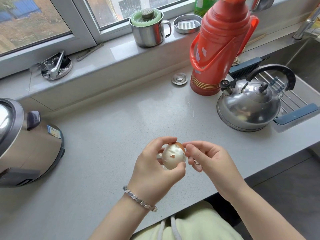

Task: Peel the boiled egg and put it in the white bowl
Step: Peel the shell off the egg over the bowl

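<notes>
Peeling underway: left hand (155,168) grips the egg (173,157), mostly bare; right hand (206,157) pinches shell at its top. Next: strip the remaining brown shell; white bowl not in view.

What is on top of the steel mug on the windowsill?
A green ridged lid with a dark knob sits on the steel mug. It covers the opening, so the contents cannot be seen.

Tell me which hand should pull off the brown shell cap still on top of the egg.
The right hand, I'd say. Its fingertips already pinch at the brown shell cap, while the left hand is wrapped around the egg, steadying it above the counter.
</notes>
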{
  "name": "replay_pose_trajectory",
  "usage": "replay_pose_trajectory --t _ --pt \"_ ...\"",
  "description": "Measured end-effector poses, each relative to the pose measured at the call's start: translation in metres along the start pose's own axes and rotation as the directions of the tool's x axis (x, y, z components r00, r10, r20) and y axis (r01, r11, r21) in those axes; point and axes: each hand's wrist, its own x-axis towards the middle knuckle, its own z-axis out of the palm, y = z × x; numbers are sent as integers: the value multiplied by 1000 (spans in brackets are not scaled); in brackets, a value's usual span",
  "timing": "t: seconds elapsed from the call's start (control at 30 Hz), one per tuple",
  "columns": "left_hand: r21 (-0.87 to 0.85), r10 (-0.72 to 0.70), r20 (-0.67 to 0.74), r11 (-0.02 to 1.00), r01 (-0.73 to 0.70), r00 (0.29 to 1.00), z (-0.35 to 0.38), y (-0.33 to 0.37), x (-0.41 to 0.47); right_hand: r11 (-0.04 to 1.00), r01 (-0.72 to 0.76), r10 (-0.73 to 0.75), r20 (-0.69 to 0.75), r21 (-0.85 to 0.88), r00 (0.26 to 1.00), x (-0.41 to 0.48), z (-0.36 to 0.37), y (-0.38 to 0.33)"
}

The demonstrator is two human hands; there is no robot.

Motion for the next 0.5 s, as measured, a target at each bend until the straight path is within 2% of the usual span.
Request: replay_pose_trajectory --t 0.17,0.33,0.5 --pt "149 140 -41 980 -133 989 2 -1 -2 995 64 -68 -48 -77 997 -4 3 -2" --pt "231 168 -23 960 -159 985 1 0 -2 986 134 -139 -42 -97 989 -7 3 1" --pt "252 133 -2 959 -128 991 3 1 -2 933 246 -279 -94 -261 956 -7 4 9"
